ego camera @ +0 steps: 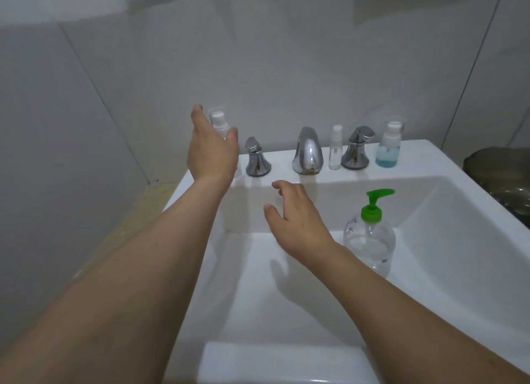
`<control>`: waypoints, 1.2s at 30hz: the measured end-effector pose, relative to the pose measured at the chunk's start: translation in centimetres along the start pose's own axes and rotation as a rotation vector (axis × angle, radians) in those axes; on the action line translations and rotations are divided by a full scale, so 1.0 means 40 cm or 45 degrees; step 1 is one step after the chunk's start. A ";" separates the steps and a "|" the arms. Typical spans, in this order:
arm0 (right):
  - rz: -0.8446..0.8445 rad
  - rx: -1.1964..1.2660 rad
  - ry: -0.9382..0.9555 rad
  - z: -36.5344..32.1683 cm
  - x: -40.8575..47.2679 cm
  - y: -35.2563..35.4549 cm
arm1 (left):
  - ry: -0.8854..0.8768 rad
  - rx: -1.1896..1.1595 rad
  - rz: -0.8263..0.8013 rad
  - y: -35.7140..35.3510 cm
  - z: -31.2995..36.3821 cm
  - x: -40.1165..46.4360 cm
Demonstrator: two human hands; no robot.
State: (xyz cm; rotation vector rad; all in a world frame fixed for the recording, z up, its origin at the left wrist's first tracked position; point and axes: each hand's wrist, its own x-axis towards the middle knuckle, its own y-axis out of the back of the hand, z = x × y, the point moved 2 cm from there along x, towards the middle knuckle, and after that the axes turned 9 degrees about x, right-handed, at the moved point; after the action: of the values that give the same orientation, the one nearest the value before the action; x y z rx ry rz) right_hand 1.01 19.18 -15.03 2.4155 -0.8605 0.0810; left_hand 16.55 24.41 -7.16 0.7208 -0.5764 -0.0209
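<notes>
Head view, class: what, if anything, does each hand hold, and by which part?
Nothing is gripped. The left hand is open at the clear plastic spray bottle with a white nozzle; the right hand hovers empty over the white sink.

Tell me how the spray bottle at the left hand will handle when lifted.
The spray bottle looks small, clear plastic: probably light and stiff. Tall and narrow, so a nudge from the left hand may tip it. Its smooth sides could slip.
</notes>
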 end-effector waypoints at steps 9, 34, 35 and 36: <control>-0.090 0.036 -0.103 0.020 -0.004 -0.001 | 0.002 -0.150 0.098 0.056 -0.009 -0.054; -0.473 -0.356 -0.293 0.077 -0.005 -0.016 | -0.075 -0.353 -1.275 0.009 -0.157 -0.206; -0.476 -0.351 -0.290 0.079 -0.004 -0.019 | -0.072 -0.346 -1.264 0.011 -0.157 -0.203; -0.477 -0.351 -0.285 0.080 -0.004 -0.021 | -0.066 -0.340 -1.256 0.012 -0.158 -0.201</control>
State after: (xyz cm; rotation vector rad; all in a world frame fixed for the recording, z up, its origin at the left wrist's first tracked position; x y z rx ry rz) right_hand 0.99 18.10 -18.14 2.3038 -0.4604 -0.4293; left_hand 12.84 30.38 -14.61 0.6823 -0.2116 -1.0151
